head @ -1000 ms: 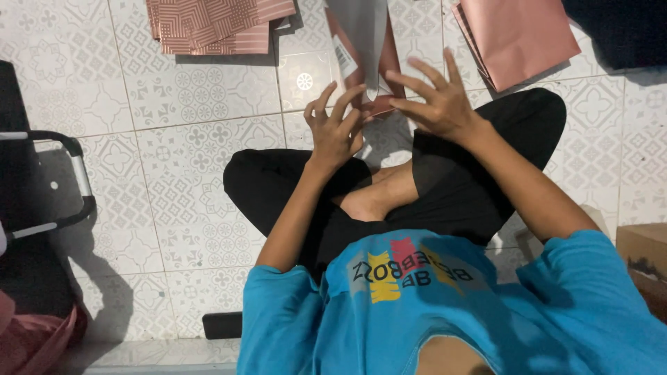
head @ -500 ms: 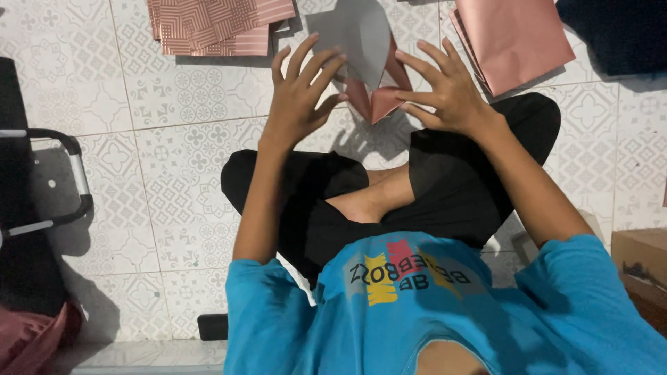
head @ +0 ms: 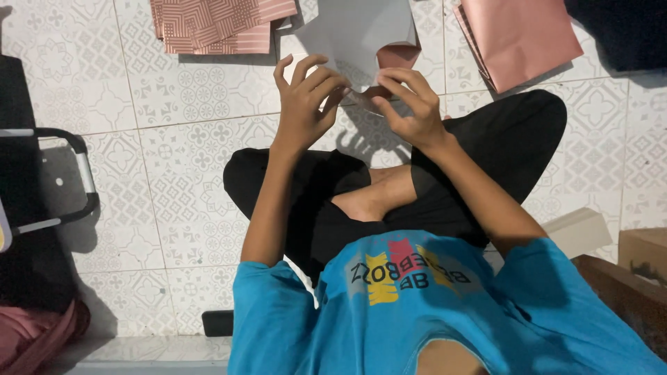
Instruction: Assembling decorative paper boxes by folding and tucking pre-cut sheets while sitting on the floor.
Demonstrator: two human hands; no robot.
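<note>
Just above the crossed legs, a grey sheet of paper (head: 358, 35) with a pink underside is held up over the patterned tile floor (head: 187, 201), between the two hands. Its broad grey face tilts away toward the top of the view, where its upper edge is cut off, so its full shape and long axis cannot be made out; the lower point comes down between the hands, with a pink flap showing at its right. The left hand (head: 306, 104) has its fingers curled, tips pinching the paper's lower left edge. The right hand (head: 410, 104) pinches the lower right part, thumb and fingers closed on the fold. Striped pink sheets (head: 215, 24) lie on the floor at upper left, plain pink sheets (head: 521, 38) at upper right.
</note>
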